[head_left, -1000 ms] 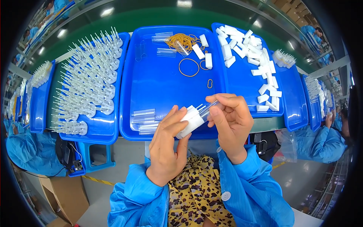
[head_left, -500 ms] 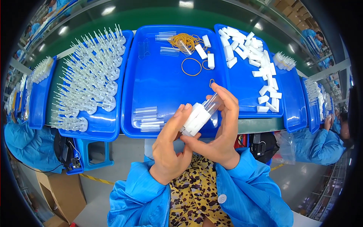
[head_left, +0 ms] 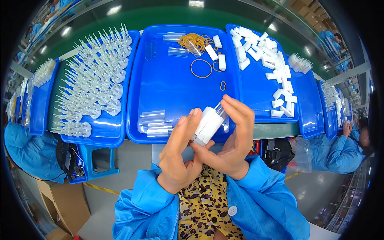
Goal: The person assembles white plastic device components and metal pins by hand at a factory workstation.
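Note:
Between my two hands is a small bundle of white rectangular blocks [head_left: 209,123], tilted up to the right. A short clear tube [head_left: 219,109] sticks out of its upper end, and a clear part shows at its lower end. My left hand [head_left: 178,158] grips the bundle's left side with fingers and thumb. My right hand [head_left: 237,138] closes round the other side, its fingertips against the clear tube and its thumb at the lower end. Beyond them, in the middle blue tray [head_left: 160,86], lies a small twisted rubber band [head_left: 223,85]. Several clear tubes [head_left: 154,118] lie near the tray's front left.
A pile of rubber bands [head_left: 194,41] and three loose white blocks [head_left: 222,63] lie at the tray's far end. Many white blocks [head_left: 267,56] fill the right tray [head_left: 256,114]. Upright white stemmed parts [head_left: 94,76] crowd the left tray [head_left: 104,137]. Co-workers sit at both sides.
The clear tube now sticks out of the white bundle less than before. My right fingertips have drawn down slightly, uncovering the small rubber band on the tray.

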Motion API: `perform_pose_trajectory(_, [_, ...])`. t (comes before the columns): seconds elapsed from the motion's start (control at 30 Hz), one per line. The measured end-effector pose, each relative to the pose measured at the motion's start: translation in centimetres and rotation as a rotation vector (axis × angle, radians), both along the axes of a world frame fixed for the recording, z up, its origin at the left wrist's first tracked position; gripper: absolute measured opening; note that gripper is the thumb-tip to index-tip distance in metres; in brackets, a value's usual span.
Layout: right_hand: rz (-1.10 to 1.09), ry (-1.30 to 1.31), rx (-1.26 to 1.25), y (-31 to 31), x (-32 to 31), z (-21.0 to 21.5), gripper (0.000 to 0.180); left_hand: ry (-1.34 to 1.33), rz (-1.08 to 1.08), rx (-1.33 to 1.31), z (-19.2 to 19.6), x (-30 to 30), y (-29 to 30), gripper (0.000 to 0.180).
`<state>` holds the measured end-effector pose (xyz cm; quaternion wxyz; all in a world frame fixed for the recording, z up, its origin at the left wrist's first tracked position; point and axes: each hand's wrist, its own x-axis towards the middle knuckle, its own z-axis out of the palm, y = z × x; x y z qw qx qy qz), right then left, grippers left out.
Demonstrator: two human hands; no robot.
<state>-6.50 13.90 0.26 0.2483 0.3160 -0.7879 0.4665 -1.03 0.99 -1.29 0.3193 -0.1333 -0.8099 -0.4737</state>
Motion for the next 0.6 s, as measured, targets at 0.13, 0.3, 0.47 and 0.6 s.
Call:
perform_pose_trajectory(0.13, [-0.024,0.070,-0.011,-0.2,0.3,-0.5,0.071,-0.006,-0.021,0.036,0.2,0.2,0.0,0.086])
perform_pose_trajectory(0.3, [0.042,-0.035,-0.046,-0.2,0.2,0.5,0.055,-0.033,-0.032,0.116,0.3,0.3,-0.3,0.088])
perform_pose_trajectory(0.47, [0.157,-0.305,-0.331,0.4,-0.1,-0.3,0.031,-0.013,-0.044,0.283,0.7,0.2,-0.1,0.081])
perform_pose_trajectory(0.6, [0.240,-0.322,-0.402,0.6,-0.5,-0.8,0.030,-0.025,-0.043,0.281,0.8,0.3,-0.3,0.081])
